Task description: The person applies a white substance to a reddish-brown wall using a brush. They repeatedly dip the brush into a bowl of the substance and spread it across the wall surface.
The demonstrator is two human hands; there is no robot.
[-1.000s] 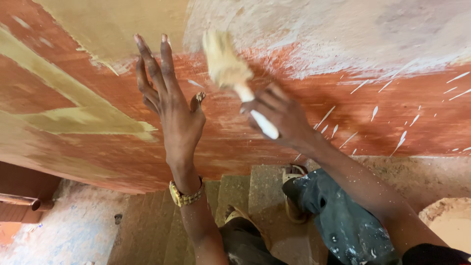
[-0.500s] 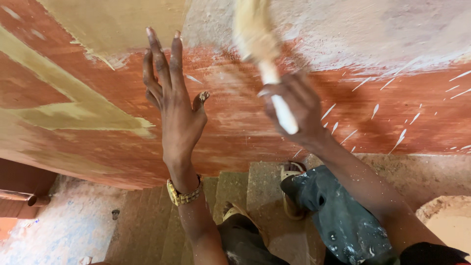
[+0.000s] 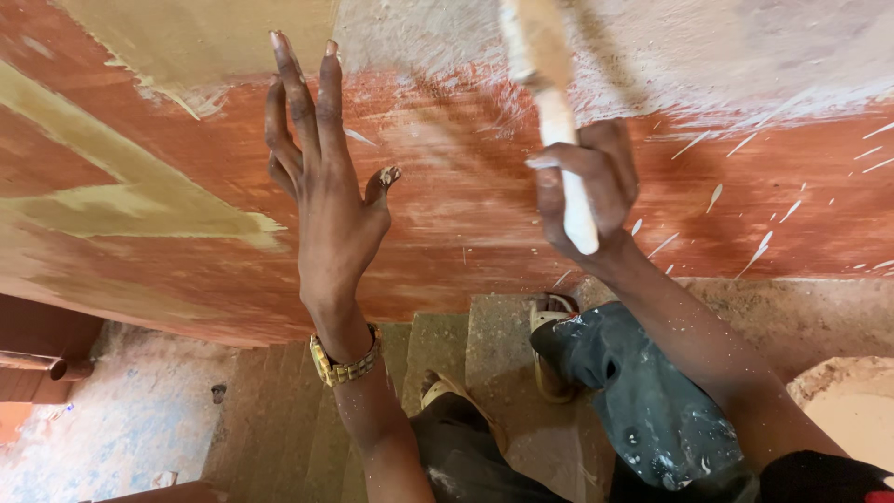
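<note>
My right hand (image 3: 591, 196) grips the white handle of a paint brush (image 3: 551, 102). Its bristles point up and rest against the pale whitewashed band of the wall (image 3: 708, 56). My left hand (image 3: 321, 196) is raised flat beside it with fingers spread, the palm against the red-brown painted wall (image 3: 447, 205), and holds nothing. A gold watch (image 3: 345, 363) sits on my left wrist. White paint streaks and splashes mark the red surface to the right of the brush.
Concrete steps (image 3: 484, 345) descend below me, where my feet in sandals (image 3: 549, 317) and dark paint-spotted trousers (image 3: 652, 410) show. A yellow-tan patch (image 3: 186, 37) covers the wall's upper left. A worn floor (image 3: 112, 428) lies at the lower left.
My right hand has swept the brush upward along the wall, from the red area into the pale band. My left hand has stayed flat on the wall.
</note>
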